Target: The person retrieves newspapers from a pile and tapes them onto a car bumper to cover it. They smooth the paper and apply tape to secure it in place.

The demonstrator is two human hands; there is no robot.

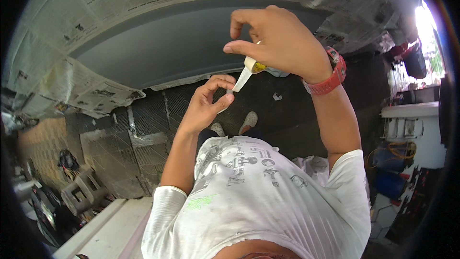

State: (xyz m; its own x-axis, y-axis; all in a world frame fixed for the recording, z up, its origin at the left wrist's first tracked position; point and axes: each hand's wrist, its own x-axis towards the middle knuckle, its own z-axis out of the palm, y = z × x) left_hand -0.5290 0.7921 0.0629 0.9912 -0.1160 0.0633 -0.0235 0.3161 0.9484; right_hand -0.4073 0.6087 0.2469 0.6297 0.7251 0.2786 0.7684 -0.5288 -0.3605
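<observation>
My left hand (211, 100) pinches the free end of a strip of pale masking tape (243, 80) between thumb and fingers. The strip runs up and to the right to a small roll of masking tape (251, 63) with yellow in its core. Above it is my right hand (280, 41), with a red watch on the wrist; it holds the roll under the palm, partly hidden, while thumb and index finger stand apart. Just beyond both hands stretches a smooth grey panel (177, 38), bordered by taped newspaper sheets (108, 7).
Dark flooring (158, 115) with pale patches lies below, with a scrap of white paper (277, 96) on it. A concrete block (84, 192) and a pale bench-like surface (112, 232) are at lower left. Blue containers (390, 182) and a white cabinet (414, 124) stand at right.
</observation>
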